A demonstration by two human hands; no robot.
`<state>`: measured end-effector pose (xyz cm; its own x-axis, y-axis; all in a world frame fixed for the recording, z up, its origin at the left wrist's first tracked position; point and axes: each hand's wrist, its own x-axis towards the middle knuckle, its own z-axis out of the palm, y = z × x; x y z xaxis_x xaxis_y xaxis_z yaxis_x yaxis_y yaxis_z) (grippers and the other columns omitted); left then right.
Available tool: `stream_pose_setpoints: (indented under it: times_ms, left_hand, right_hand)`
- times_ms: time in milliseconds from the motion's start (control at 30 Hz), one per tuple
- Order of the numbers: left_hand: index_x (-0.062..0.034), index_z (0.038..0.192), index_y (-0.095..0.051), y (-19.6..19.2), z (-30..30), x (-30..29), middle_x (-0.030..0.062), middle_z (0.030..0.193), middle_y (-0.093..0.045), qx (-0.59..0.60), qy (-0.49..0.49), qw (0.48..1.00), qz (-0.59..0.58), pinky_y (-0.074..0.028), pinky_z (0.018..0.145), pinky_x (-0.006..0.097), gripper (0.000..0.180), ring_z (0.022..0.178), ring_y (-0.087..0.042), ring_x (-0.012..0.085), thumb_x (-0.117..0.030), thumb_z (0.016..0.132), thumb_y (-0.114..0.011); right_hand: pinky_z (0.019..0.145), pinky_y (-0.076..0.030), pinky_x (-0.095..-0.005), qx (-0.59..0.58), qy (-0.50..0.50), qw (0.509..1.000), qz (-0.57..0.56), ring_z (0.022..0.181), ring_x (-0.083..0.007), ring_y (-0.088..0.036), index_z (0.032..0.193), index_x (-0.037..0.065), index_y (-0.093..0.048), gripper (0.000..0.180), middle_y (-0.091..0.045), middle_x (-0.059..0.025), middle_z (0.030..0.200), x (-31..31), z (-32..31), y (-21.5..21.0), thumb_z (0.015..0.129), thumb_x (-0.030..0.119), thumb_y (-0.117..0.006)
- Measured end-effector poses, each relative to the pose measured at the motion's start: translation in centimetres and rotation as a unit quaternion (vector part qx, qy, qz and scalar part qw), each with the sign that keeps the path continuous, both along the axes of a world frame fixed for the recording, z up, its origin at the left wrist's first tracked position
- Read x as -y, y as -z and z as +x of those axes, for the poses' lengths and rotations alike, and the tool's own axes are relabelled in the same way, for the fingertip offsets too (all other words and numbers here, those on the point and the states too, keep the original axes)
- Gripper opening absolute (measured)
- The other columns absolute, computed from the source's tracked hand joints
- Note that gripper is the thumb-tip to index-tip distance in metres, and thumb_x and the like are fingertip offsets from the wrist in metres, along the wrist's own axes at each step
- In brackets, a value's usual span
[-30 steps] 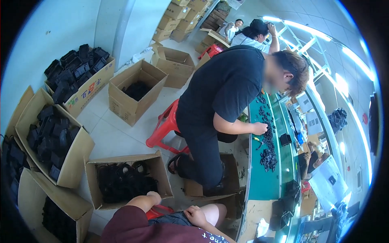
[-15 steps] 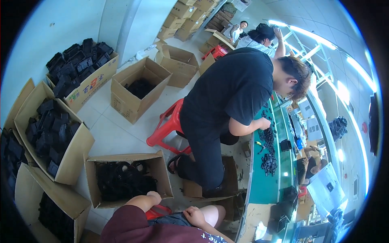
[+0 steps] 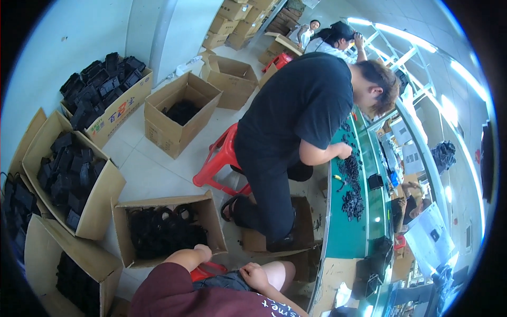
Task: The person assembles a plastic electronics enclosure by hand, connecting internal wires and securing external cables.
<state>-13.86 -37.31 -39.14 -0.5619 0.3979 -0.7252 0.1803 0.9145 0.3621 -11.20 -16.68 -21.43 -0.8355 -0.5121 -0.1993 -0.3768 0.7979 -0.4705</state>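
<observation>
My left hand (image 3: pixel 201 253) reaches to the near right rim of an open cardboard carton (image 3: pixel 127 262), its fingers mostly hidden, so I cannot tell whether it grips the rim. Looped black cables or straps (image 3: pixel 168 232) fill that carton. Lying on my bare thigh, by the hem of my dark shorts (image 3: pixel 219 281), is my right hand (image 3: pixel 254 275); its fingers are loosely bent, with nothing visible in them. Part of a red stool (image 3: pixel 207 271) shows beneath me.
Cartons of black plastic parts (image 3: pixel 68 177) crowd the left side. Ahead, a co-worker in black (image 3: pixel 301 100) bends from a red stool (image 3: pixel 217 158) over a green conveyor table (image 3: pixel 340 238) with small black pieces (image 3: pixel 353 205). Another carton (image 3: pixel 182 124) stands farther off.
The view has shifted slightly. My right hand appears slightly higher in the picture on my thigh. My left hand stays at the carton's rim, and the co-worker keeps bending over the table.
</observation>
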Motion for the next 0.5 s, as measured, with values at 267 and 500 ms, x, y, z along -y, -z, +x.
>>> stream_pose_setpoints:
  times_ms: [267, 500]
  left_hand:
    - [-0.0079, 0.094, -0.073, -2.5, -0.6, 3.0, 0.0121, 0.103, -0.069, -0.021, -0.008, 1.000, -0.011, -0.054, 0.079, 0.041, 0.025, 0.096, -0.067, 0.0289, -0.014, 0.077, -0.057]
    - [-0.0059, 0.090, -0.073, -6.1, 0.9, 4.9, 0.0165, 0.097, -0.069, -0.006, 0.052, 0.999, -0.004, -0.054, 0.078, 0.041, 0.024, 0.092, -0.067, 0.0318, -0.012, 0.073, -0.057]
  right_hand:
    - [0.075, -0.049, -0.0423, -0.026, 0.018, 0.999, -0.030, 0.081, -0.0330, -0.060, 0.077, 0.004, -0.068, 0.016, -0.065, -0.0143, 0.082, -0.2, -0.6, -0.9, 0.083, 0.018, -0.063]
    - [0.076, -0.049, -0.0402, -0.032, 0.009, 0.998, -0.047, 0.083, -0.0314, -0.059, 0.080, 0.005, -0.068, 0.011, -0.064, -0.0118, 0.088, 0.0, -0.6, -0.1, 0.080, 0.016, -0.065]
